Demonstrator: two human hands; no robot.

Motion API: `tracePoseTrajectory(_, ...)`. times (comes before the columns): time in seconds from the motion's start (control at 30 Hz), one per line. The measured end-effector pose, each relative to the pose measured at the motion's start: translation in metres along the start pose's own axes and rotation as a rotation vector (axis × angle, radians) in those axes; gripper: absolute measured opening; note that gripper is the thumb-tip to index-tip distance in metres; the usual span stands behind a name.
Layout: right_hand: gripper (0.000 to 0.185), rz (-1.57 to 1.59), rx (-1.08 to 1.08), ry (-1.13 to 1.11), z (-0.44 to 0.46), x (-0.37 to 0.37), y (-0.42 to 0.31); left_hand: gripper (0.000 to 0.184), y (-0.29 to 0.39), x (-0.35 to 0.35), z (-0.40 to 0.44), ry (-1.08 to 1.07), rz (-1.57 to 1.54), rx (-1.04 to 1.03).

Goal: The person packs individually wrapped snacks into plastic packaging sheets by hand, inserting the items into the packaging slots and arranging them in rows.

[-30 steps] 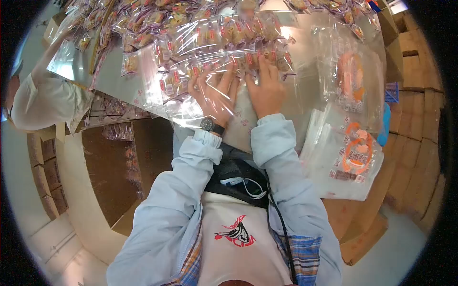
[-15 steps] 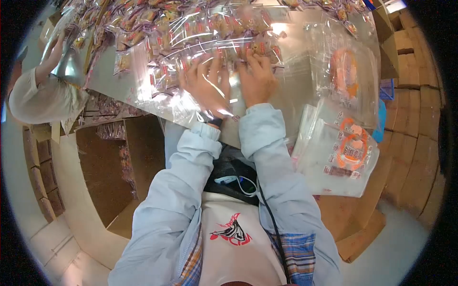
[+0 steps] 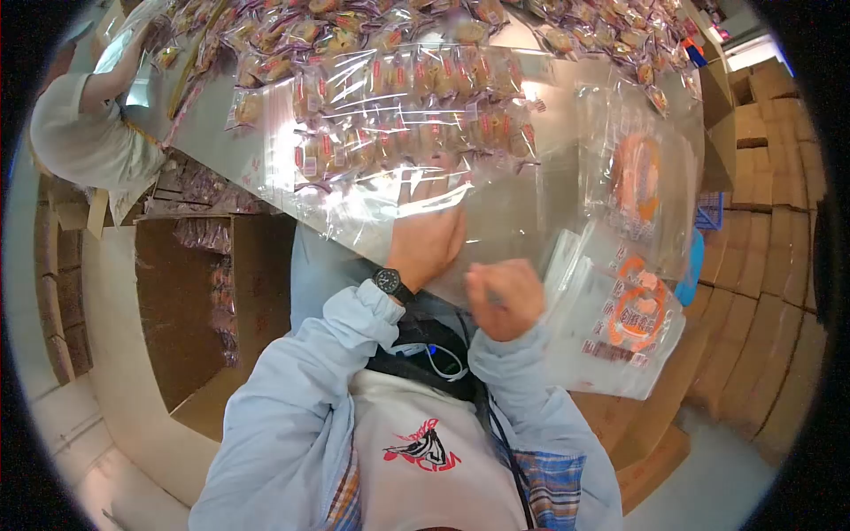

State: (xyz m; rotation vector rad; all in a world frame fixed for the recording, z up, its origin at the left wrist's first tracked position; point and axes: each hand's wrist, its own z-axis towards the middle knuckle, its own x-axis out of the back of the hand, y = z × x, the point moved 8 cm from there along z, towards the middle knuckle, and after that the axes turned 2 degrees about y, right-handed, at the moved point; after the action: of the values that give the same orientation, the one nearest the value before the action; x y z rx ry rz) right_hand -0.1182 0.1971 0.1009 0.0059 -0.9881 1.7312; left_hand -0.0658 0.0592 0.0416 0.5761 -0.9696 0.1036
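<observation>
My left hand [image 3: 429,232] lies flat at the near edge of a clear plastic bag [image 3: 354,196], fingers stretched forward. Strips of glare cross the fingers, and I cannot tell whether they are under the film or on it. Two rows of small wrapped cakes [image 3: 407,146] lie side by side in the bag, just beyond my fingertips. My right hand [image 3: 506,299] is near the table's front edge, apart from the bag. Its fingers are curled in and blurred, with nothing visible in them. To its right is a stack of printed clear bags [image 3: 611,327].
More loose wrapped cakes [image 3: 341,35] cover the back of the metal table [image 3: 522,212]. Other printed bags [image 3: 637,177] lie at the right. An open cardboard box [image 3: 190,310] stands below left. A person in white [image 3: 93,137] works at the left. Stacked cartons [image 3: 761,230] line the right.
My right hand has pulled back from the rows of cakes toward me and curled. My left hand has slid right and nearer, off the cakes. Both rows now show more fully.
</observation>
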Motion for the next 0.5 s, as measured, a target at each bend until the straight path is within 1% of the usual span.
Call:
tracePoseTrajectory(0.03, 0.017, 0.041, -0.025, 0.032, 0.008, 0.016, 0.003, 0.052, -0.004, -0.003, -0.002, -0.035, -0.028, 0.034)
tracePoseTrajectory(0.1, 0.022, 0.025, -0.288, 0.117, 0.039, 0.04, 0.027, 0.051, -0.017, -0.01, -0.007, -0.094, -0.086, 0.099)
tracePoseTrajectory(0.17, 0.034, -0.038, -0.296, 0.103, 0.085, 0.051, 0.046, 0.056, -0.019, 0.008, -0.013, -0.056, -0.044, 0.067)
tracePoseTrajectory(0.23, 0.047, -0.127, -0.233, 0.03, 0.13, 0.049, 0.059, 0.059, -0.027, 0.024, -0.023, -0.012, -0.005, 0.037)
tracePoseTrajectory(0.27, 0.054, -0.156, -0.223, -0.013, 0.151, 0.042, 0.062, 0.06, -0.035, 0.03, -0.028, 0.039, -0.007, 0.061)
tracePoseTrajectory(0.3, 0.061, -0.18, -0.209, -0.058, 0.172, 0.031, 0.067, 0.061, -0.042, 0.036, -0.033, 0.011, 0.063, 0.117)
tracePoseTrajectory(0.37, 0.074, -0.027, -0.239, -0.088, 0.212, -0.002, 0.094, 0.061, -0.062, 0.041, -0.042, -0.086, 0.1, 0.222)
tracePoseTrajectory(0.43, 0.087, -0.121, -0.089, -0.165, 0.255, -0.045, 0.117, 0.061, -0.075, 0.049, -0.05, -0.009, 0.13, 0.26)
tracePoseTrajectory(0.47, 0.094, -0.162, -0.085, -0.21, 0.27, -0.069, 0.128, 0.06, -0.08, 0.054, -0.052, 0.029, 0.146, 0.275)
tracePoseTrajectory(0.5, 0.1, -0.204, -0.08, -0.251, 0.282, -0.092, 0.137, 0.06, -0.083, 0.056, -0.053, 0.044, 0.098, 0.303)
